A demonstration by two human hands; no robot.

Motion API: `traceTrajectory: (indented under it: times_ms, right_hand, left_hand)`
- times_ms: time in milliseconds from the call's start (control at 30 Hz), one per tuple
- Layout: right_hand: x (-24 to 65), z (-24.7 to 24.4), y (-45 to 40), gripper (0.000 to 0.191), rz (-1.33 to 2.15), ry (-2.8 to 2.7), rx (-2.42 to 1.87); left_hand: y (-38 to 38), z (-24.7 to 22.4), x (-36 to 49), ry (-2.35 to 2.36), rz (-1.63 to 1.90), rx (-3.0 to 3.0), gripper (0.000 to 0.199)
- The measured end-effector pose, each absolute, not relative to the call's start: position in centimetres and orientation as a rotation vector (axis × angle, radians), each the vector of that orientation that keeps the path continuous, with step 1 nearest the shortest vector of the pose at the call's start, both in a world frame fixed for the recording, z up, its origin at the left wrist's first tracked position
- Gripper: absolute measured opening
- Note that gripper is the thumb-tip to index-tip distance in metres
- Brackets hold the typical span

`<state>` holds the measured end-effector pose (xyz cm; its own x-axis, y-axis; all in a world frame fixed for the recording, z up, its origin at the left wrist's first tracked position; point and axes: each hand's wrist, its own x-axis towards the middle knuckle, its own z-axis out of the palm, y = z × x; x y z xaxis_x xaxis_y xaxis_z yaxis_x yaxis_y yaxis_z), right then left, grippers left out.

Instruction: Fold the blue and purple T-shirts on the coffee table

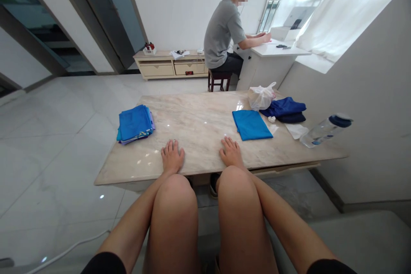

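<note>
My left hand (172, 156) lies flat on the marble-patterned table (192, 115) near its front edge, fingers spread and holding nothing. My right hand (231, 152) also rests palm down there, its fingers stretched out. To the left of my left hand is a stack of folded cloths (135, 123), with a blue one on top and purple and patterned layers showing below. A single folded blue cloth (252, 124) lies just beyond my right hand, close to the fingertips but apart from them.
At the table's right end are a white plastic bag (260, 96), a crumpled dark blue cloth (285, 109), white paper (296, 130) and a tilted-looking clear bottle (326, 130) with a blue lid. Past the table, a person (221, 30) sits on a stool at a white desk (272, 49).
</note>
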<state>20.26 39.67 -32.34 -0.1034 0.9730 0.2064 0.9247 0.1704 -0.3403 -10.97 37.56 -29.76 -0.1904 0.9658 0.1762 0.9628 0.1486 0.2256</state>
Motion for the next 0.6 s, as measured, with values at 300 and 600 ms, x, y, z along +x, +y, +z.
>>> traceTrajectory:
  times_ms: [300, 600]
  right_hand:
    - [20.17, -32.33, 39.64, 0.058, 0.174, -2.073, -1.806]
    - [20.21, -31.93, 39.5, 0.059, 0.182, -2.086, -1.828]
  left_hand:
    - [37.49, -29.67, -10.95, 2.365, 0.455, 1.992, 0.064]
    - [37.56, -29.69, -10.96, 2.351, 0.462, 1.982, 0.065]
